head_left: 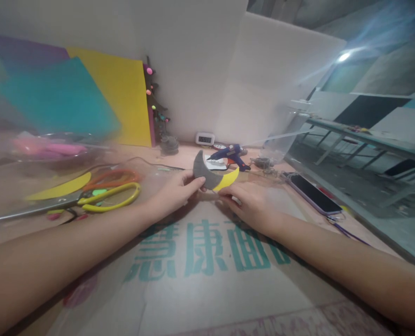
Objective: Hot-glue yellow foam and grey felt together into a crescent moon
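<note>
A crescent cut-out (207, 173), grey over most of its length with a yellow end (231, 178) at the right, is held up between my hands. My left hand (177, 189) is closed on the grey part, thumb in front. At the lower edge, by the yellow end, the fingers of my right hand (251, 205) pinch together. Whether the two colours are separate layers I cannot tell. Just behind the crescent lies a dark blue glue gun (230, 151).
Scissors with yellow handles (109, 200) and a yellow cut piece (62, 186) lie at left, near a clear bowl of pink items (50, 147). A phone (312, 192) rests at the right edge. Behind are a small clock (205, 138) and coloured sheets (113, 93).
</note>
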Action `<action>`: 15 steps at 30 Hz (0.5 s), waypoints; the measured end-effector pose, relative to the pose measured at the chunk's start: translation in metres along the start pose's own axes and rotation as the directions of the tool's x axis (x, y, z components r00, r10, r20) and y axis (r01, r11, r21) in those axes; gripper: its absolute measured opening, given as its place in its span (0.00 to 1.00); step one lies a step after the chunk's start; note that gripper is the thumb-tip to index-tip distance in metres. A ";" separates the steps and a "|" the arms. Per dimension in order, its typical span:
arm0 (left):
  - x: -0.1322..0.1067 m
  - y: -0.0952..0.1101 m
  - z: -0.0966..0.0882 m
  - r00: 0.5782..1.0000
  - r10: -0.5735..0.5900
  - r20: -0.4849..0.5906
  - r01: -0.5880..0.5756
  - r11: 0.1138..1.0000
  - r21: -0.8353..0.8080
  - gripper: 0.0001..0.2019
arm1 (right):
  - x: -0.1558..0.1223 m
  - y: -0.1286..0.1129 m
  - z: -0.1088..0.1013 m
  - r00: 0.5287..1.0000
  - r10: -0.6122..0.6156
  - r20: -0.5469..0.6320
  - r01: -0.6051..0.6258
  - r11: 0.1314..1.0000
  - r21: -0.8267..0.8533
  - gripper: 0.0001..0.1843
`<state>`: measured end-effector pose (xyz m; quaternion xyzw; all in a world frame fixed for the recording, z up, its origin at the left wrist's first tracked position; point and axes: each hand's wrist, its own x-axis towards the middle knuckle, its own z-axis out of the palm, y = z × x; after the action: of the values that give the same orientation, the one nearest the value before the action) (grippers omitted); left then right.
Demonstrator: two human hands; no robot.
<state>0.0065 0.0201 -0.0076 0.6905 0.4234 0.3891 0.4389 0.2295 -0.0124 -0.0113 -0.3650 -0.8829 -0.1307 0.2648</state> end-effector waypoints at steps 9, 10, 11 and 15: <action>0.007 -0.001 -0.005 0.961 0.067 -0.268 -0.082 0.996 -0.045 0.13 | 0.022 -0.034 -0.068 0.816 0.153 0.557 -0.431 0.804 0.410 0.14; 0.007 -0.001 -0.005 0.957 0.057 -0.285 -0.082 0.994 -0.076 0.13 | 0.024 -0.040 -0.080 0.779 0.100 0.618 -0.454 0.770 0.448 0.12; 0.007 -0.001 -0.005 0.955 0.045 -0.293 -0.079 0.991 -0.106 0.12 | 0.024 -0.047 -0.091 0.743 0.054 0.668 -0.468 0.754 0.460 0.09; 0.009 -0.006 -0.004 0.956 0.006 -0.292 -0.059 0.983 -0.174 0.11 | 0.017 -0.072 -0.120 0.648 -0.185 0.739 -0.364 0.777 0.514 0.12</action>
<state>0.0045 0.0312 -0.0101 0.5902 0.4348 0.5301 0.4263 0.2127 -0.1037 0.0944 -0.3225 -0.8808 0.3464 -0.0160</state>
